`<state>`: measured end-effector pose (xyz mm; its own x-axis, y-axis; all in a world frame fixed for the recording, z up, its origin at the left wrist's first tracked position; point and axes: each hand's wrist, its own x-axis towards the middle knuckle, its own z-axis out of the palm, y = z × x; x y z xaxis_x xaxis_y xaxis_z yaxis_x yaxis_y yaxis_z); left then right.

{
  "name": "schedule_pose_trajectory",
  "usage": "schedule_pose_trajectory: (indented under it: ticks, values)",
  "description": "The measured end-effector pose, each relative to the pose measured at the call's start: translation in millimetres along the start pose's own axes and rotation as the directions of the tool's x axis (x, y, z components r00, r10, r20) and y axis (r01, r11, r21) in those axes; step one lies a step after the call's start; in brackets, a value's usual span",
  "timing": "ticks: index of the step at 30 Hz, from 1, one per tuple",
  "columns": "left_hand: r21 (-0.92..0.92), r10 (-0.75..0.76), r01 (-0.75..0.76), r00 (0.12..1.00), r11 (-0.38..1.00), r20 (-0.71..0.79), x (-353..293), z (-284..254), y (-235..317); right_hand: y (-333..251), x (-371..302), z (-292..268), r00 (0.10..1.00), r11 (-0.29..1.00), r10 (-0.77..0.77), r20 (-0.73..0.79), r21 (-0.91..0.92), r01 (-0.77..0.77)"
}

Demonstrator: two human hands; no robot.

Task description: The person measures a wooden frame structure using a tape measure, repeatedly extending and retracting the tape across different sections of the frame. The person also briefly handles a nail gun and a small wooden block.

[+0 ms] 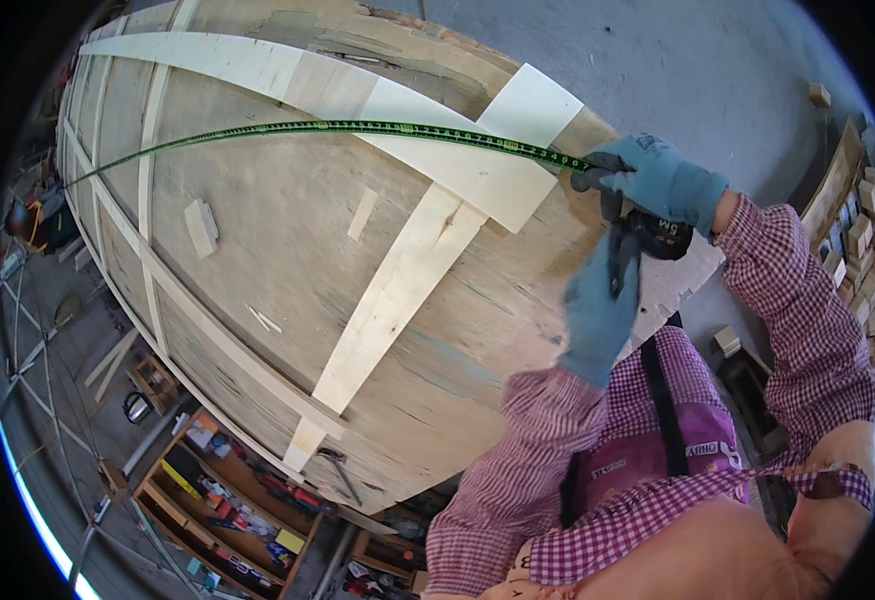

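Note:
A tape measure with a black case [661, 236] is between my two hands, above the near right corner of a large plywood-topped bench [477, 370]. Its green blade [387, 128] is pulled out far to the left, across pale wooden strips. My right hand [669, 180], in a blue-grey glove, closes on the blade and the top of the case. My left hand [600, 305], gloved the same way, grips the case from below. Beneath the blade lies a wide pale board [497, 180], joined with a narrower strip [397, 300]. The blade's far end is too small to tell.
A wood clamp-like metal tool [340, 475] lies at the bench's near edge. Below left stands an open wooden drawer box [232, 510] of tools, with a kettle [137, 407] beyond. Wood offcuts [862, 240] are heaped at right. Small wood pieces [201, 228] rest on the plywood.

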<state>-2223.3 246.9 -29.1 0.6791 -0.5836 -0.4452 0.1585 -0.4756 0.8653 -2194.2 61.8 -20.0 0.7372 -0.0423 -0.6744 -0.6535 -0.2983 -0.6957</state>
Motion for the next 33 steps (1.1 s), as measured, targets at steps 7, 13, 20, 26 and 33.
schedule_pose_trajectory:
  ticks: [7, 13, 20, 26, 33]
  values:
    - [0.915, 0.598, -0.242, 0.801, 0.323, 0.001, 18, -150, -24, 10, -5, 20, 0.974, 0.977, -0.130, -0.186, -0.190, 0.094]
    - [0.930, 0.476, -0.244, 0.875, 0.275, 0.089, 58, -181, -37, 4, -4, 19, 0.982, 0.975, -0.094, -0.166, -0.214, 0.058]
    - [0.917, 0.503, -0.262, 0.861, 0.300, 0.082, 64, -177, -44, 7, -9, 17, 0.983, 0.995, -0.047, -0.178, -0.098, 0.030]
    - [0.923, 0.490, -0.248, 0.868, 0.295, 0.076, 62, -180, -45, 9, -4, 19, 0.986, 0.996, -0.045, -0.162, -0.087, 0.031]
    - [0.920, 0.485, -0.257, 0.870, 0.296, 0.087, 62, -182, -45, 10, -2, 25, 0.987, 0.997, -0.009, -0.161, -0.076, -0.003]
